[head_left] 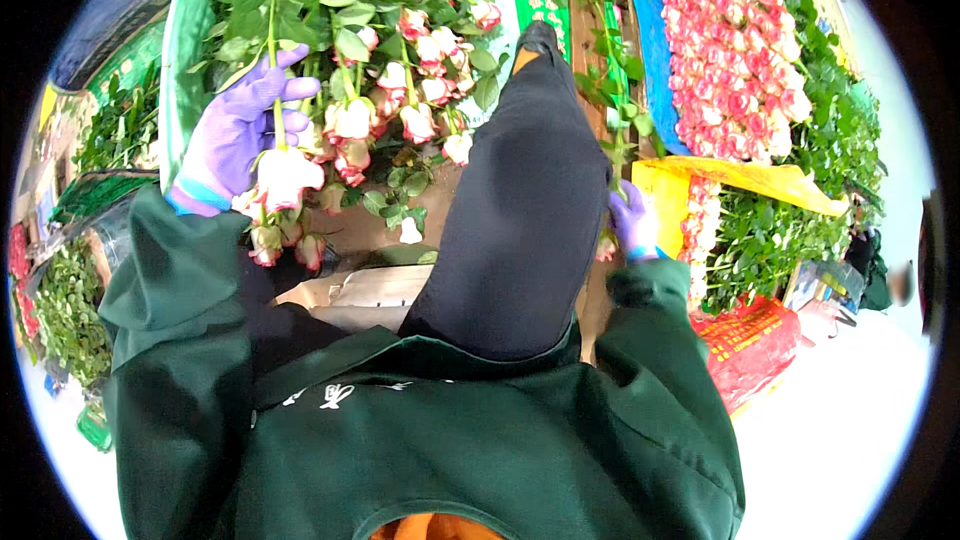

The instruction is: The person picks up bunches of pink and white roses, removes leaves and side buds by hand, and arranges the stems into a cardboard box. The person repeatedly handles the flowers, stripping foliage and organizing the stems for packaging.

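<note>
My left hand [234, 116], in a purple glove, holds a white rose with pink edges [288, 178] by the stem, just behind its bloom. The bloom hangs towards me and the leafy stem [273, 7] runs away from me. Beside it lies a pile of similar long-stemmed roses [420, 82], heads towards me. To the right of my leg, my right hand [632, 219], gloved alike, grips another rose stem [616, 136]. A small pink bloom [606, 248] shows below that hand, partly hidden by it.
My dark-trousered leg [517, 225] stretches forward between the hands. On the right, a dense block of pink-and-white roses [731, 60] stands against a blue sheet [649, 52]. A yellow sheet [660, 199] and a red printed bag [757, 349] are nearer. More greenery [67, 307] is far left.
</note>
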### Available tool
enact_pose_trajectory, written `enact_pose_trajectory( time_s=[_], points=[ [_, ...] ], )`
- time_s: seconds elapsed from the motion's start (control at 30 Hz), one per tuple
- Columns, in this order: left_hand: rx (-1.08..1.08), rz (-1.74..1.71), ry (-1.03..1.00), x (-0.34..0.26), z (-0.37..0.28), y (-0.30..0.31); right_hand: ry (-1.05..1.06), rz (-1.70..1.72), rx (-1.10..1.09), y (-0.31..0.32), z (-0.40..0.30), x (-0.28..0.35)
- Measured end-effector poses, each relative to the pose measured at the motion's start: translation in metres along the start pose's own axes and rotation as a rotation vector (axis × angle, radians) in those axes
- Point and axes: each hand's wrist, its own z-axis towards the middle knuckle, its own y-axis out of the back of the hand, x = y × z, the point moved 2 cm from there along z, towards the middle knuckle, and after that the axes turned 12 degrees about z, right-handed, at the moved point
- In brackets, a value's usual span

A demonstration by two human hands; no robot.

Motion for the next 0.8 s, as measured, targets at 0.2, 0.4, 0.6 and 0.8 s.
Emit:
enact_pose_trajectory(
  time_s=[0.2, 0.4, 0.6, 0.8],
  points=[
    [-0.060, -0.117, -0.137, 0.021, -0.013, -0.010, 0.201, 0.414, 0.000, 0.041, -0.019, 0.272],
    [-0.017, -0.276, -0.257, 0.006, -0.027, 0.010, 0.622, 0.748, 0.283, -0.070, -0.036, 0.468],
    [0.092, -0.357, -0.183, 0.041, -0.016, 0.023, 0.014, 0.920, 0.818, -0.218, -0.041, 0.412],
    [-0.011, -0.227, -0.004, 0.045, -0.027, 0.019, 0.253, 0.372, 0.737, -0.234, -0.035, 0.387]
  ],
)
